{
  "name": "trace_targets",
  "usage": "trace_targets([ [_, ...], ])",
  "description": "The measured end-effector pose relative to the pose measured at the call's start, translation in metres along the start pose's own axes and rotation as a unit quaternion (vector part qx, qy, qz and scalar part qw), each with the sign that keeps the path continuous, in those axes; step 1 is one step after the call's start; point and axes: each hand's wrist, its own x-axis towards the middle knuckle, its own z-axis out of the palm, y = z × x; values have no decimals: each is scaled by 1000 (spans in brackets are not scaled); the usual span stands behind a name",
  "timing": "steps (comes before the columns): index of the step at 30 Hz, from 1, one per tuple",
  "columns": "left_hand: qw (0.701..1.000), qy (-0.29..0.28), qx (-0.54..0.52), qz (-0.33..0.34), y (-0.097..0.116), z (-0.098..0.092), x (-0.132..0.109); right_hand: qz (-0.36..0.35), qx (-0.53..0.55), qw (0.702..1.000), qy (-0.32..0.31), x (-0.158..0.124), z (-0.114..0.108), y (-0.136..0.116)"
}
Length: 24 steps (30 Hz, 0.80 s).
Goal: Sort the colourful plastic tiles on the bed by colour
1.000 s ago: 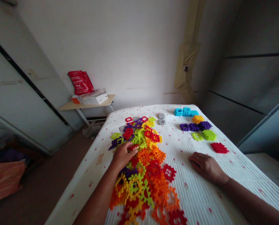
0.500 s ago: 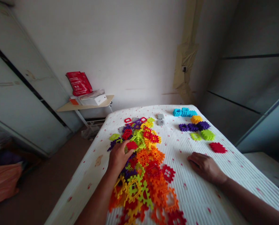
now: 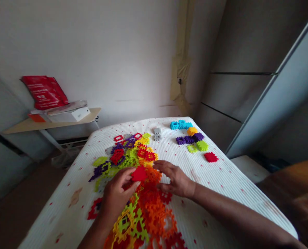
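Note:
Between the thumb and fingers of my left hand [image 3: 119, 190] is a solid red interlocking plastic tile [image 3: 139, 173] with notched edges, held above the pile. My right hand [image 3: 175, 179] is close by on the right, fingers apart and curved toward the tile, with a small gap between them. Beneath both hands spreads a heap of mixed toothed tiles, among them orange tiles [image 3: 155, 214], a yellow frame tile [image 3: 124, 224], lime green tiles [image 3: 130, 159] and purple tiles [image 3: 100, 171]. My hands hide part of the heap.
Sorted tiles stand at the back right: a blue group [image 3: 181, 125], a yellow stack [image 3: 192, 131], a purple row [image 3: 189, 139], a green stack [image 3: 202, 145] and a red tile [image 3: 211, 157]. Grey tiles [image 3: 157, 134] lie mid-back. A side table [image 3: 16, 127] holds a red bag [image 3: 44, 92].
My left hand has lifted the red tile from the heap and brought it nearer. My right hand has come left from the bare cloth and opened beside it. The view has turned right.

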Motion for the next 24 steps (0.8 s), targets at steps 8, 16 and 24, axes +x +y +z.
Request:
trace_targets([
  [8, 978, -32, -165, -122, 2, 12, -2, 19, -58, 997, -37, 28, 36, -18],
  [16, 965, -30, -207, -159, 2, 15, -5, 56, -24, 998, -17, 29, 41, -20],
  [24, 988, 15, -124, -86, -4, 4, -10, 69, -61, 995, 21, 11, -13, 7],
])
